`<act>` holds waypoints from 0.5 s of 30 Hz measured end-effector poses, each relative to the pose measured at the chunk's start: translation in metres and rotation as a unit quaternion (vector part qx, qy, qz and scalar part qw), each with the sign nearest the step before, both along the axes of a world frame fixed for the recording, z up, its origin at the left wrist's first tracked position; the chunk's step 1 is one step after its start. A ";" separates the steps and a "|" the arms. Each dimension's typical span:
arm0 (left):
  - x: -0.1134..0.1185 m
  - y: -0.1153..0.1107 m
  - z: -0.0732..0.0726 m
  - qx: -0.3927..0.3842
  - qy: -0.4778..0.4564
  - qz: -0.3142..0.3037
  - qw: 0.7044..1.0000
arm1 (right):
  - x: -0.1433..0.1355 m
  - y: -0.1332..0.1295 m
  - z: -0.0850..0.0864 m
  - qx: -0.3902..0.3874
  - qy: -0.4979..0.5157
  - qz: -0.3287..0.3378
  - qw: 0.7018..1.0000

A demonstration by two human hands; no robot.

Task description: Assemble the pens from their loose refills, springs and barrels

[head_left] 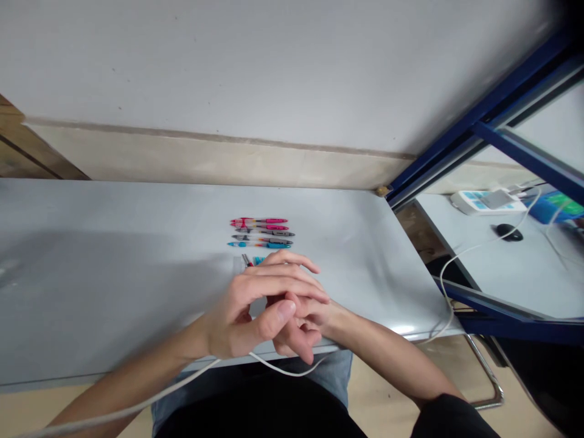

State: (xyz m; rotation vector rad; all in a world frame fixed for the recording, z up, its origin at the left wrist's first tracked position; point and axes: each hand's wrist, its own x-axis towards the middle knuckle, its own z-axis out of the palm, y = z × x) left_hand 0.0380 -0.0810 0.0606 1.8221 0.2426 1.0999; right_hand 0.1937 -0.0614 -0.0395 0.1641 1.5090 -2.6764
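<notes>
Hands together, over the near side of the table [114, 274]! The left hand [241, 289] lies across the right hand [296, 331], its fingers loose and stretched, gripping nothing that shows; the right is half covered, so I can't tell if its palm hides anything. And the pens [274, 233], two pink, two greyish, one blue, lie in a neat stack of rows at 12 o'clock. Here's my worry: one careless forward sweep of the knuckles could scatter them, the blue one nearest. At 11 o'clock, small pieces [247, 260] sit right by the fingers, partly hidden, easy to knock. A white cable [292, 374] loops at 6 o'clock; a forearm could snag it. The wall [274, 73] closes off 12 o'clock; a blue frame [524, 143] bars 2 o'clock, a mouse [509, 232] beyond.
</notes>
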 end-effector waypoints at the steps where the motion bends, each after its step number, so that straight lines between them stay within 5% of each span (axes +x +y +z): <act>1: 0.000 0.000 0.000 0.000 0.002 0.001 1.000 | -0.001 0.001 0.001 -0.036 0.032 0.028 0.998; 7: -0.002 0.001 -0.003 -0.004 0.007 0.007 1.000 | -0.004 -0.004 -0.002 -0.098 0.199 0.064 0.973; 15: -0.002 0.001 -0.003 -0.005 0.008 0.011 1.000 | -0.001 -0.006 -0.011 -0.052 0.087 0.009 0.995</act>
